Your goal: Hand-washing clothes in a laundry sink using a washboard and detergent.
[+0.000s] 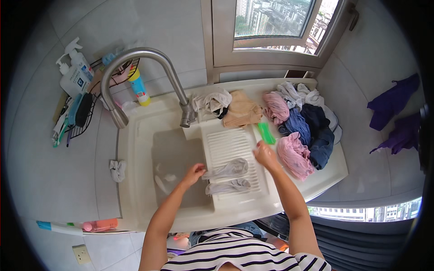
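Two wet pale socks lie side by side on the ribbed washboard (230,142) of a laundry sink: an upper sock (234,167) and a lower sock (229,187). My left hand (196,172) is at the upper sock's left end, over the basin's edge; its fingers are bent, and whether they grip the sock cannot be told. Right of the washboard, my right hand (266,154) is raised with curled, slightly blurred fingers, just below a green bar (266,133), perhaps soap. Cloudy water fills the basin (176,149), with something white (164,181) in it.
A steel faucet (145,50) arches over the basin. Damp clothes (305,125) are heaped on the right ledge; a beige cloth (241,108) and a whitish cloth (212,101) lie behind the washboard. A wire rack (89,115) with brushes and bottles hangs at left. A crumpled white cloth (117,170) sits at the left rim.
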A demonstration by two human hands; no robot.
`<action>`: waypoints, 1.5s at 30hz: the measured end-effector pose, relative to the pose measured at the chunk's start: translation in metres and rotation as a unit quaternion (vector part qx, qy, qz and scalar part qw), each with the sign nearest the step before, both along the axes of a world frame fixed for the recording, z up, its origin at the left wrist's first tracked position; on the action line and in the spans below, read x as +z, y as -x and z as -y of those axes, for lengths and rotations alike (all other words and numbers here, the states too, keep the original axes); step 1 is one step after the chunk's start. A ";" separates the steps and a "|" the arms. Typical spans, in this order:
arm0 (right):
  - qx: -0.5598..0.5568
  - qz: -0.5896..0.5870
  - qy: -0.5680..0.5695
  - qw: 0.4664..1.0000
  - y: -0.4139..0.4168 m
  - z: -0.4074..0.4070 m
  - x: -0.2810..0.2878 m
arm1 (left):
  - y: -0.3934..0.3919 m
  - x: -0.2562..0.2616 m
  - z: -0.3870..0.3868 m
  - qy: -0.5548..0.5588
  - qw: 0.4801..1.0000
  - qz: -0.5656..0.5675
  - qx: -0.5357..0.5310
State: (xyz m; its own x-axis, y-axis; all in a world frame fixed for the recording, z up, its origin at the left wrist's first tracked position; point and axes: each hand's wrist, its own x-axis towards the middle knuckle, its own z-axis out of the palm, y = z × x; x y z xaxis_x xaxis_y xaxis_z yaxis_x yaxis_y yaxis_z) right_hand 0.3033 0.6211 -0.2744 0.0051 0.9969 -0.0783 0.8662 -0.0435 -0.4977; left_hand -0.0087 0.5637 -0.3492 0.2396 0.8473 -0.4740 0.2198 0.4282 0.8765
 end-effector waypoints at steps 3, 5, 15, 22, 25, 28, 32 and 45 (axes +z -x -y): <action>-0.009 0.120 -0.134 0.984 -0.016 -0.044 0.000 | -0.016 0.013 0.034 0.131 0.980 0.116 0.091; -0.049 0.202 -0.142 0.968 -0.007 -0.065 0.001 | -0.008 -0.014 0.058 0.134 0.973 0.142 0.124; -0.016 0.166 0.012 0.986 0.045 -0.030 -0.031 | -0.017 0.001 0.087 0.131 0.974 0.162 0.088; 0.207 0.068 -0.176 0.960 0.128 0.051 -0.036 | -0.005 -0.023 0.105 0.100 0.990 0.086 -0.051; 0.036 0.102 -0.167 0.980 0.058 0.003 -0.022 | -0.014 -0.028 0.104 0.016 0.988 0.143 -0.046; 0.119 0.124 -0.196 0.965 0.086 0.038 -0.045 | -0.019 -0.024 0.106 0.074 0.992 0.086 -0.064; 0.325 -0.018 -0.243 0.914 0.153 0.118 -0.034 | -0.005 -0.010 0.103 0.042 0.970 -0.101 -0.217; 0.276 0.153 -0.184 0.931 -0.013 0.001 0.014 | -0.016 0.031 0.120 -0.245 0.936 -0.203 -0.148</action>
State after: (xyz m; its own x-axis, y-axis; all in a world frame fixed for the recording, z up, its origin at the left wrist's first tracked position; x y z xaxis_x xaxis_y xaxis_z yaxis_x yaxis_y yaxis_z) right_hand 0.3164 0.6198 -0.2606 -0.5505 0.8127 0.1907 0.8092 0.5757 -0.1172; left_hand 0.0073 0.4438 -0.3184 0.3833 0.9115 -0.1489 0.6229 -0.1362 0.7703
